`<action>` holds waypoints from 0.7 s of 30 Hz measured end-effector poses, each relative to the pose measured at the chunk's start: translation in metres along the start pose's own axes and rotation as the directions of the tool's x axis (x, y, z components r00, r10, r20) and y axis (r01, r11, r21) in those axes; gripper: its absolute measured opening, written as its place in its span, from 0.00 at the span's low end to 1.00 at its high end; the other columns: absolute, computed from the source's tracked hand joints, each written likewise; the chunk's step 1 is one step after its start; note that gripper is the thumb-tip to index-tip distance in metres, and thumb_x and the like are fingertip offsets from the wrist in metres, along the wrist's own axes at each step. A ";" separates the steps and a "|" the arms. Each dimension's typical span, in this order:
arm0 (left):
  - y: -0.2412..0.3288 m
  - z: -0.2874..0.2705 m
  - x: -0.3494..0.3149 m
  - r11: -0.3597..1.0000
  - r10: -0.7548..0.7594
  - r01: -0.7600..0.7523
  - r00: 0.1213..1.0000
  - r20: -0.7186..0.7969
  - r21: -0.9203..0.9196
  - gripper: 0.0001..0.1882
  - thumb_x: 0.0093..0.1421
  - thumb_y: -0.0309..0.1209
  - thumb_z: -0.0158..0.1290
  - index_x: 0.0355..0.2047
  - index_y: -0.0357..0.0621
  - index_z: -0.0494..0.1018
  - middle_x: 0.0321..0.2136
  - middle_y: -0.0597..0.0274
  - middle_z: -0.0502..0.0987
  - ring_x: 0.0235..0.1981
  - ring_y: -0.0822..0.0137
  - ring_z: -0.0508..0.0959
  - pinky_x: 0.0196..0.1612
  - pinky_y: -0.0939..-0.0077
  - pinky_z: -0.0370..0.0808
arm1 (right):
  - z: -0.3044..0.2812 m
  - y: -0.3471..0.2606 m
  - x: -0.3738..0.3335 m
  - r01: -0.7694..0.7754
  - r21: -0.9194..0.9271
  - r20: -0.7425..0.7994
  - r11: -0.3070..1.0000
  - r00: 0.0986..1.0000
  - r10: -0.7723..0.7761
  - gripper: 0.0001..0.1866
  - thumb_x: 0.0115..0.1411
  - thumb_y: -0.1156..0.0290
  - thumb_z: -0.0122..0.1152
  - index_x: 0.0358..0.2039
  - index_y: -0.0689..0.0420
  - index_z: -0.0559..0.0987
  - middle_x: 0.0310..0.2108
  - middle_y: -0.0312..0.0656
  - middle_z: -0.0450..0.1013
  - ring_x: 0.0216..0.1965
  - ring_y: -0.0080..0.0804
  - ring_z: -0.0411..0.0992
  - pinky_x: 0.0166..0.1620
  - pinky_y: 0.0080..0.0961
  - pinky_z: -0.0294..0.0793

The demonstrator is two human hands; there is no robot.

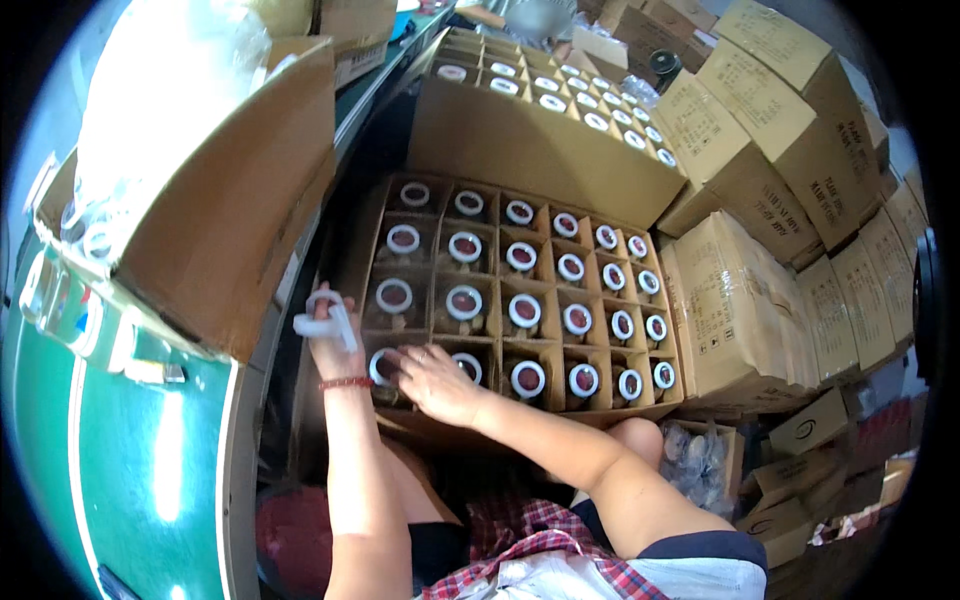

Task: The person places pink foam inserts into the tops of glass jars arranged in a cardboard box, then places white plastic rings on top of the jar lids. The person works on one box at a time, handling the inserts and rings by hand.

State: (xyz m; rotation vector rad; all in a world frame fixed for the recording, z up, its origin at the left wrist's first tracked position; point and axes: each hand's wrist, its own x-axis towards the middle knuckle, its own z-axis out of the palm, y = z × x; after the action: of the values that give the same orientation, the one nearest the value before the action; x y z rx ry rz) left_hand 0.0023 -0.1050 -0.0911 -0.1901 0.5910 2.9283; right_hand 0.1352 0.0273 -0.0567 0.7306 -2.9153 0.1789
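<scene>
My left hand (336,358), a red bracelet at its wrist, holds several white plastic ring pieces (318,327) above the left side of an open carton (418,430). Cardboard dividers split that carton into rows of cells. In the cells stand jars with white rings round their tops and dark reddish centres. My right hand (446,388) reaches to the nearest left cell, its fingers closed at the white ring (379,368) of the jar there. Its palm partly hides the neighbouring white-ringed jar (466,368).
Behind stands another divided carton (540,140) of white-topped jars. Sealed cartons (735,310) are stacked along the right. To the left, an open box (240,200) with clear plastic stands on a green table (130,450). Plastic-wrapped pieces (695,455) fill a box by my right knee.
</scene>
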 end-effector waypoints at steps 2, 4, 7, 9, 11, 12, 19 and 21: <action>0.000 0.003 -0.002 1.000 0.019 -0.019 1.000 -0.004 0.009 0.13 0.63 0.32 0.48 0.47 0.41 0.69 0.30 0.64 0.70 0.28 0.68 0.73 0.27 0.79 0.69 | 0.007 0.003 -0.003 0.046 -0.016 -0.001 0.999 0.999 -0.046 0.20 0.49 0.71 0.57 0.44 0.62 0.75 0.58 0.49 0.62 0.57 0.42 0.61 0.56 0.39 0.59; -0.002 0.011 -0.001 0.999 0.016 -0.014 0.997 -0.076 0.030 0.12 0.62 0.32 0.49 0.45 0.41 0.69 0.28 0.65 0.70 0.25 0.69 0.73 0.21 0.82 0.66 | 0.003 0.000 -0.001 0.053 -0.040 0.046 0.998 0.998 -0.051 0.22 0.49 0.70 0.57 0.47 0.62 0.75 0.57 0.49 0.62 0.57 0.42 0.61 0.56 0.39 0.58; -0.007 0.020 -0.004 0.998 -0.004 0.010 0.995 -0.101 0.056 0.13 0.61 0.32 0.50 0.45 0.39 0.69 0.26 0.63 0.72 0.22 0.71 0.74 0.14 0.86 0.62 | -0.003 -0.011 -0.001 0.032 -0.056 0.050 0.998 0.998 -0.029 0.20 0.55 0.69 0.50 0.47 0.63 0.74 0.56 0.47 0.64 0.57 0.40 0.60 0.55 0.38 0.57; -0.008 0.020 -0.005 0.998 -0.014 0.020 0.996 -0.093 0.067 0.13 0.61 0.32 0.50 0.44 0.39 0.69 0.26 0.62 0.72 0.22 0.71 0.74 0.14 0.87 0.63 | -0.003 -0.013 -0.002 0.020 -0.046 0.093 0.999 0.996 -0.016 0.19 0.56 0.69 0.49 0.47 0.60 0.74 0.55 0.46 0.65 0.56 0.40 0.61 0.53 0.38 0.58; -0.009 0.020 -0.006 0.998 -0.015 0.019 0.998 -0.067 0.060 0.13 0.61 0.32 0.51 0.44 0.40 0.69 0.26 0.62 0.73 0.22 0.71 0.75 0.14 0.87 0.64 | -0.006 -0.012 -0.002 0.022 -0.037 0.100 0.999 0.995 -0.019 0.18 0.56 0.69 0.49 0.47 0.59 0.74 0.55 0.45 0.65 0.56 0.40 0.61 0.52 0.38 0.59; -0.010 0.021 -0.007 0.997 -0.014 0.019 0.998 -0.064 0.073 0.13 0.61 0.32 0.51 0.44 0.40 0.69 0.27 0.62 0.73 0.22 0.71 0.75 0.15 0.87 0.65 | -0.007 -0.012 -0.002 0.023 -0.031 0.104 0.999 0.994 -0.019 0.18 0.56 0.69 0.49 0.47 0.59 0.75 0.55 0.45 0.65 0.56 0.40 0.61 0.52 0.37 0.59; -0.011 0.029 -0.011 0.992 -0.034 0.043 0.997 -0.074 0.120 0.12 0.60 0.32 0.52 0.43 0.42 0.69 0.26 0.63 0.73 0.22 0.71 0.76 0.15 0.86 0.66 | 0.012 -0.013 0.007 -0.009 -0.079 0.037 0.997 0.999 0.012 0.16 0.56 0.67 0.50 0.43 0.59 0.76 0.54 0.46 0.65 0.54 0.43 0.63 0.48 0.37 0.63; -0.012 0.028 -0.011 0.990 -0.038 0.046 0.997 -0.060 0.135 0.11 0.60 0.31 0.52 0.42 0.42 0.69 0.26 0.64 0.73 0.22 0.71 0.76 0.15 0.86 0.66 | 0.018 -0.013 0.010 0.013 -0.101 0.019 0.995 1.000 -0.012 0.15 0.55 0.67 0.49 0.38 0.59 0.79 0.54 0.46 0.67 0.53 0.43 0.64 0.49 0.37 0.64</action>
State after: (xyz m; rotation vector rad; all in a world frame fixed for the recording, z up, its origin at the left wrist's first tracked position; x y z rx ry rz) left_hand 0.0129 -0.0845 -0.0684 -0.2670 0.7820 2.8372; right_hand 0.1306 0.0089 -0.0717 0.7378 -2.9111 0.0237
